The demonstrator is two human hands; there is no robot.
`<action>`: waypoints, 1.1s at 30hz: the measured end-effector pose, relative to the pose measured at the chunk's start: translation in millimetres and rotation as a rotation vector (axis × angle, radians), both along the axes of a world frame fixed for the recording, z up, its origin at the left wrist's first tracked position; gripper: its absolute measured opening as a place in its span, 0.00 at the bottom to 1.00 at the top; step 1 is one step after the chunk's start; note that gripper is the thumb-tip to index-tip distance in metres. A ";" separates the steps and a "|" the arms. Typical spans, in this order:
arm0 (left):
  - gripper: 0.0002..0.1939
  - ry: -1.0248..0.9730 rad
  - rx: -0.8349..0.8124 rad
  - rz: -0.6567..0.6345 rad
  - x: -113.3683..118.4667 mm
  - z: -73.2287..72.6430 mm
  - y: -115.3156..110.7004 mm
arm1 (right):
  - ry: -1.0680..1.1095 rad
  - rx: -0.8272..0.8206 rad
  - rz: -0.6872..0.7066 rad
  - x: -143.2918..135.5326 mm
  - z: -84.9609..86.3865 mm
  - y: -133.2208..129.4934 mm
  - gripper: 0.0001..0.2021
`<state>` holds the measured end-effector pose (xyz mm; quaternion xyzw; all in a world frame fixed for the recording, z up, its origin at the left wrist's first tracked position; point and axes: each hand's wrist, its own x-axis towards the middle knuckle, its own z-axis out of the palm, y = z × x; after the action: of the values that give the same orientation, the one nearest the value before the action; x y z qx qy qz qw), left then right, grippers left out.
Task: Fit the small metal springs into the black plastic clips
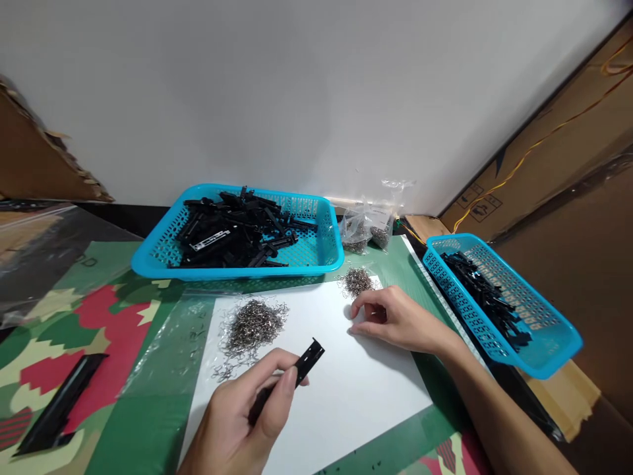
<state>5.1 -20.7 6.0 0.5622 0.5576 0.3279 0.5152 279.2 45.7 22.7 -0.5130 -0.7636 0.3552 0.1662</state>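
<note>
One black part [311, 357], held in fingers of left hand [240, 412], right hand [390, 320] placed near small metal-piece pile [359, 282], fingers narrowly parted, white sheet [353, 402] laid beneath.

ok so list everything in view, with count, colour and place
Paper: 1, white, middle
Table cover: 1, green and camouflage, under paper
Back basket: 1, blue, behind paper
Right basket: 1, blue, far right
Black parts: many, black, in both baskets
Loose part: 1, black, far left
Metal pieces: many, greyish, two piles
Bags: 2+, clear, back
Flat plastic: 1, clear, left of paper
Cardboard: 2+, brown, both sides
Wire: 1+, orange, right
Wall: 1, pale grey, back
Left hand: 1, bare, holding one small bar, black
Right hand: 1, bare, over paper
</note>
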 end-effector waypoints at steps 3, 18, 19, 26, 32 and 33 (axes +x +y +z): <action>0.25 0.088 0.038 0.047 1.3 0.3 1.7 | 0.006 -0.013 0.038 -1.0 -1.1 -1.7 0.06; 0.24 0.103 -0.002 -0.042 4.3 11.2 2.8 | 0.049 -0.172 0.061 0.7 -4.6 -2.1 0.02; 0.23 0.104 -0.002 -0.042 4.2 9.5 2.4 | 0.056 -0.188 0.070 0.5 -3.8 -2.3 0.01; 0.24 0.095 0.027 -0.122 -2.2 -2.5 4.8 | 0.063 -0.151 0.046 -0.9 -1.1 -3.4 0.05; 0.27 0.105 0.044 -0.111 -3.4 0.2 4.7 | 0.061 -0.157 0.030 -0.9 -3.5 -2.5 0.05; 0.27 0.103 0.049 -0.117 -3.1 0.9 4.4 | 0.064 -0.160 0.024 -0.9 -3.6 -2.5 0.05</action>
<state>2.0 -16.3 6.9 0.6224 0.5414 0.2817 0.4901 278.3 43.2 19.1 -0.5038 -0.7331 0.4333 0.1449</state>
